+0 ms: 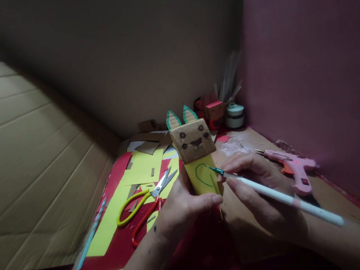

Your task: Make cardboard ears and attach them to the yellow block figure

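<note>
My left hand point(187, 206) is closed around the lower part of a cardboard animal figure point(193, 141), holding it upright. The figure has a brown box head with a drawn face, two pointed ears edged in green, and a yellow body. On the yellow front is an unclosed green curved line. In my right hand point(258, 187) is a marker pen point(288, 201) with a white barrel and green tip. The tip is at the yellow body, by the upper end of the line. Scissors point(155, 192) with one yellow and one red handle lie open left of my left hand.
A pink glue gun point(294, 166) lies at the right near the wall. Yellow paper point(145, 166) and cardboard scraps point(149, 144) cover the left side, with a blue striped pencil-like stick point(92, 236). A lidded pot point(234, 115) and a red box figure point(214, 110) stand behind.
</note>
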`<state>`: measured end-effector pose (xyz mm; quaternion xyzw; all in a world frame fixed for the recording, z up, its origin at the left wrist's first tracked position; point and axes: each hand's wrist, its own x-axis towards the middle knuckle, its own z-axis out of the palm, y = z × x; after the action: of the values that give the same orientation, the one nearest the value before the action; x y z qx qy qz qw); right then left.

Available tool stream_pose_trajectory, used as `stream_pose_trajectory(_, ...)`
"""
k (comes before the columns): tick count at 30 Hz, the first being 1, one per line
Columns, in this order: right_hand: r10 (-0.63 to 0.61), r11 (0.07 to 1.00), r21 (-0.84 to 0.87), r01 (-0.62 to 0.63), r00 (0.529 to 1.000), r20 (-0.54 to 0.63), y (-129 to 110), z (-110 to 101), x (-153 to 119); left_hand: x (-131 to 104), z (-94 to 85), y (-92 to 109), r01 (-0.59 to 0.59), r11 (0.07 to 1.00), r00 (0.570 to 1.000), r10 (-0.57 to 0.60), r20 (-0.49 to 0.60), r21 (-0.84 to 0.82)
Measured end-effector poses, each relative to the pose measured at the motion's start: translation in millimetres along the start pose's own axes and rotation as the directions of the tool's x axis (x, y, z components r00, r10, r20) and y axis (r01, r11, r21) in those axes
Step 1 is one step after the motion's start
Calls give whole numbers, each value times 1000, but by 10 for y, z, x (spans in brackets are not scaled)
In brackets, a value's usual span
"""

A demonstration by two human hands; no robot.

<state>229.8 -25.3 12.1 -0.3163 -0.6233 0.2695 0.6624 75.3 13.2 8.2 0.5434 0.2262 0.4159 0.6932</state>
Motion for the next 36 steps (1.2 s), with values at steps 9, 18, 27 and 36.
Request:
stream_pose_trajectory(9, -14, 1000, -5, 14, 1000, 26, -11, -6, 4, 12, 28, 34, 4, 999, 999, -3, -33, 32)
stream_pose_trajectory(18, -6, 999, -39, 6, 1000, -1, -6, 6, -2, -1, 32, 21, -3, 998, 999, 5, -33, 60)
stream_pose_trajectory(27, -29, 997, -71, 27, 999, -23, 0, 16, -17, 3, 39, 39, -23, 998, 999, 25, -31, 63)
stream_pose_trajectory(36, -39, 994, -104, 42, 999, 38, 61, -38, -19, -9, 47, 45, -4, 999, 999, 5, -33, 42)
